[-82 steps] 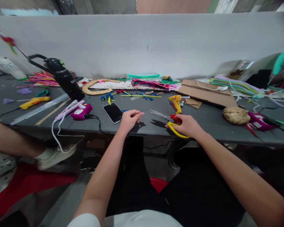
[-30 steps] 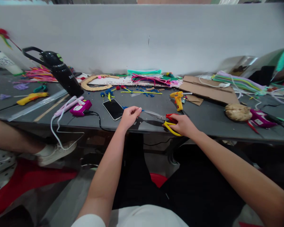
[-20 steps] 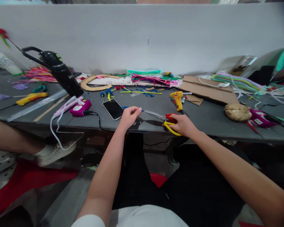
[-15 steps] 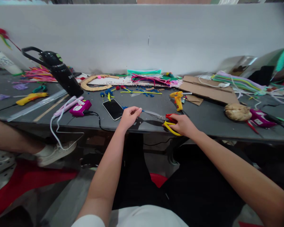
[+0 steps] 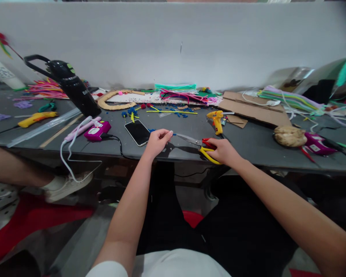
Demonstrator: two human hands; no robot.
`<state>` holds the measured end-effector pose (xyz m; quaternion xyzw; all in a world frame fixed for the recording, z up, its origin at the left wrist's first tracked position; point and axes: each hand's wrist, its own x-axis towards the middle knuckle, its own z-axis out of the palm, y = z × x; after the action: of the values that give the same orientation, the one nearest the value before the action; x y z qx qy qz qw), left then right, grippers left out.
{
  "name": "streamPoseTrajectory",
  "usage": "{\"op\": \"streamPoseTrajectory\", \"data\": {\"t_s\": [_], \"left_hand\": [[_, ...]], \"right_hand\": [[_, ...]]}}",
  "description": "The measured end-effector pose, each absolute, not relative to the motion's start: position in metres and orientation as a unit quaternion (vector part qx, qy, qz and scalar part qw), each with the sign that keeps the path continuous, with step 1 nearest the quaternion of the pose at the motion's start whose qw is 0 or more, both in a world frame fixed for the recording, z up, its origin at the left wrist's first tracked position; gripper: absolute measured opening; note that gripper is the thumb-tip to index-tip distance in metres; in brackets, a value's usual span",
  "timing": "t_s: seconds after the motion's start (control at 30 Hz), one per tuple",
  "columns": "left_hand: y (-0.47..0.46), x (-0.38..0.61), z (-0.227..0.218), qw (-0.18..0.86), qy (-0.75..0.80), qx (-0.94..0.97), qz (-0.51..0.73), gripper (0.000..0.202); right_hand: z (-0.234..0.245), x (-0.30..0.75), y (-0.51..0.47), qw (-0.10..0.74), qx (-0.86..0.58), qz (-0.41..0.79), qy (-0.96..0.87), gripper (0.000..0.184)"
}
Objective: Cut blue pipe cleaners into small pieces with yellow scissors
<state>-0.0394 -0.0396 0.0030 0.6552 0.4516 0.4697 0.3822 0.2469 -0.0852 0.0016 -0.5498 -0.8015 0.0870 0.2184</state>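
Note:
My left hand [image 5: 159,141] is closed in a pinch on a thin blue pipe cleaner [image 5: 173,134], whose short end sticks out to the right of the fingertips. My right hand [image 5: 223,151] grips scissors [image 5: 209,149] with one red and one yellow handle. Their blades [image 5: 189,139] point left, with the tips close to the blue end; whether they touch it I cannot tell. A smartphone [image 5: 137,132] lies on the table just left of my left hand. Small blue clippings are scattered behind my hands.
A yellow glue gun [image 5: 217,121] lies behind my right hand. At left stand a black bottle [image 5: 80,96] and a purple box [image 5: 97,131] with cables. Cardboard [image 5: 253,107] and a potato-like lump [image 5: 288,136] lie at right. Another person's leg [image 5: 17,165] is at far left.
The scissor blades look slightly more closed near the blue end. Both hands stay in nearly the same place, and the view has shifted a little.

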Motion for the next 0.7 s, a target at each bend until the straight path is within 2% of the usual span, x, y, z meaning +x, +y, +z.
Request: {"op": "streamPoseTrajectory", "data": {"t_s": [0.13, 0.3, 0.7], "left_hand": [[-0.0385, -0.0399, 0.0015, 0.386, 0.450, 0.652, 0.473, 0.036], [-0.0384, -0.0394, 0.0012, 0.394, 0.447, 0.651, 0.470, 0.035], [-0.0416, -0.0382, 0.0054, 0.391, 0.443, 0.660, 0.465, 0.033]], "right_hand": [[0.0040, 0.2450, -0.0875, 0.233, -0.553, 0.098, -0.794, 0.027], [0.0042, 0.2462, -0.0857, 0.210, -0.554, 0.108, -0.799, 0.027], [0.0037, 0.2476, -0.0831, 0.201, -0.556, 0.112, -0.799, 0.018]]}}
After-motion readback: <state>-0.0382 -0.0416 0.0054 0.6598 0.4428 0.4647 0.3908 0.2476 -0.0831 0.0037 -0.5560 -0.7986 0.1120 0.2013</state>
